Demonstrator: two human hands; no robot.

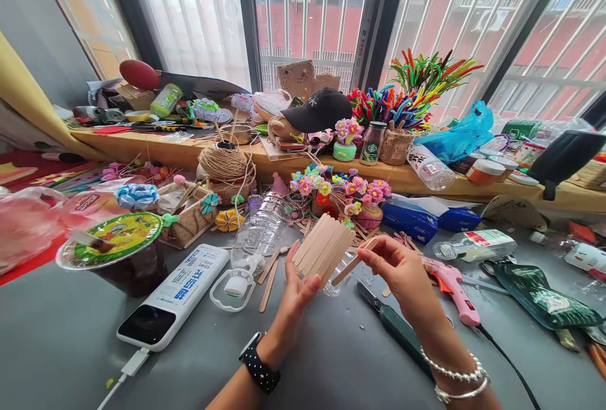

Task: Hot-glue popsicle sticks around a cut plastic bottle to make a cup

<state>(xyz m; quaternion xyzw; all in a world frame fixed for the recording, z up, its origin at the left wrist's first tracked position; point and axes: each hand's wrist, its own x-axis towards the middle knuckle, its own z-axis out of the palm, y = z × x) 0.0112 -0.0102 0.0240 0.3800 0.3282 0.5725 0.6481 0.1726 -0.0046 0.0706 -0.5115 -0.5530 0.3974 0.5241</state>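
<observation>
My left hand point(299, 293) grips a panel of popsicle sticks point(322, 245), several sticks laid side by side, with the thumb along its lower edge. A single popsicle stick point(349, 267) is pinched between the thumb and fingers of my right hand point(396, 271), just right of the panel and apart from it. Below my right hand lies a dark green utility knife point(400, 328). A pink glue gun point(455, 289) rests to its right. Loose popsicle sticks point(268, 285) are on the grey table left of my left hand.
A white power bank point(177, 296) with a cable and a lidded cup point(127, 271) stand at left. A large clear bottle point(262, 227) lies behind. Pipe-cleaner flowers point(322, 183), a twine ball point(222, 163) and a blue tissue pack point(411, 217) line the table's back, below the cluttered ledge.
</observation>
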